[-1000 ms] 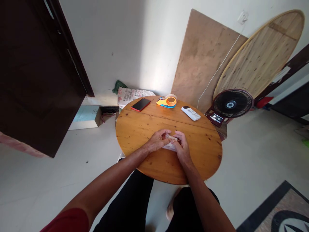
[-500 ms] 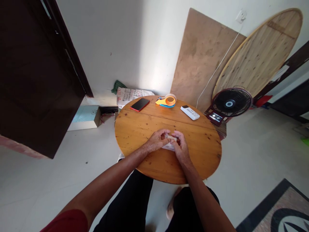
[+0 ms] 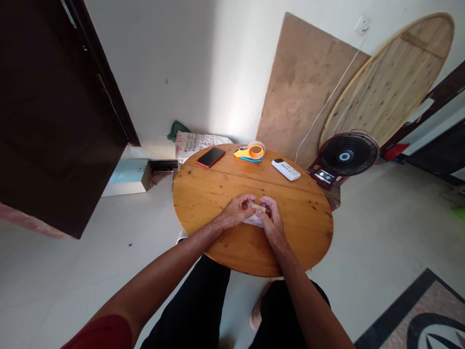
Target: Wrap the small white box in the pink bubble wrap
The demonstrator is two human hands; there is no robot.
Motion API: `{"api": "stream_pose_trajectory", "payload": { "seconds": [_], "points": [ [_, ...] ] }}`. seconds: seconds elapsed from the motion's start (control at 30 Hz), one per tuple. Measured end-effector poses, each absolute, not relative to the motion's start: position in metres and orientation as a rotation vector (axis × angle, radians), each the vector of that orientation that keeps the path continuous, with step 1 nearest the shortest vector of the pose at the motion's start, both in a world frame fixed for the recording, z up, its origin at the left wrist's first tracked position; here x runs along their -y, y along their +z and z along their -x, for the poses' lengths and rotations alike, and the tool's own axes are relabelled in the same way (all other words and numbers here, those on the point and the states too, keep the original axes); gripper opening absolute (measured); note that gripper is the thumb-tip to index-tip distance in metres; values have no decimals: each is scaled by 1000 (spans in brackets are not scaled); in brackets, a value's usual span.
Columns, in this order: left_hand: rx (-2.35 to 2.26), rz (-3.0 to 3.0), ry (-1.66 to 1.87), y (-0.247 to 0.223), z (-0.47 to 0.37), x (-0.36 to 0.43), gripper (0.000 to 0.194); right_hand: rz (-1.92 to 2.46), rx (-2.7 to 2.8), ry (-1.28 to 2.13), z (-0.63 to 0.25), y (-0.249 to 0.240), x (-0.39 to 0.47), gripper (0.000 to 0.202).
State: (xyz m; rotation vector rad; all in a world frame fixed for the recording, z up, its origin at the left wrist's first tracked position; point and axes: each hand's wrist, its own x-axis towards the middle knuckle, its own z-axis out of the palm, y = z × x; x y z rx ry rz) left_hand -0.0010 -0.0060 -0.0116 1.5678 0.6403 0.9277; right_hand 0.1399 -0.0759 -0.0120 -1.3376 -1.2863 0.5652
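Note:
On the round wooden table (image 3: 203, 194) lies a small whitish, thin piece that looks like paper or plastic wrap (image 3: 255, 221), low between my two hands. My left hand (image 3: 238, 212) curls around its left side, with the thumb pressed on top. From the right, my right hand (image 3: 272, 220) curls in the same way, its thumb meeting the other near the middle. Fingers cover part of the whitish piece, so its exact kind cannot be made out.
Toward the table's far side lie a red-edged phone (image 3: 210, 157), an orange tape dispenser (image 3: 250, 151) and a white remote control (image 3: 286, 169). A black fan (image 3: 345, 155) stands to the right, by a leaning round wooden board (image 3: 392, 77). A dark door (image 3: 54, 106) is at left.
Both hands stay in nearly the same place. The fingertips have shifted very slightly around the whitish piece; the other things are where they were.

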Motion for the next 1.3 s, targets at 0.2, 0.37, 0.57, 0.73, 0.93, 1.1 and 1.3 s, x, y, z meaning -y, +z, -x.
{"api": "stream_pose_trajectory", "payload": {
  "seconds": [0.2, 0.37, 0.57, 0.73, 0.93, 1.1, 1.3],
  "points": [
    [-636, -1558, 935, -14, 1, 5, 47, 1358, 1314, 571, -137, -5, 78, 37],
    [-621, -1582, 939, -14, 0, 4, 44, 1368, 1337, 555, -137, -4, 79, 37],
    [-581, -1533, 919, -12, -1, 6, 42, 1370, 1350, 549, -139, -8, 76, 37],
    [-603, -1544, 912, -9, 1, 6, 41, 1339, 1328, 564, -141, -13, 73, 37],
    [-614, -1547, 913, -11, 0, 5, 41, 1338, 1315, 581, -141, -13, 74, 36],
    [-630, -1524, 899, -13, -1, 5, 42, 1339, 1310, 593, -139, -8, 76, 35],
    [-622, -1524, 928, -13, 0, 5, 44, 1363, 1320, 579, -136, -1, 79, 37]
  ]
}}
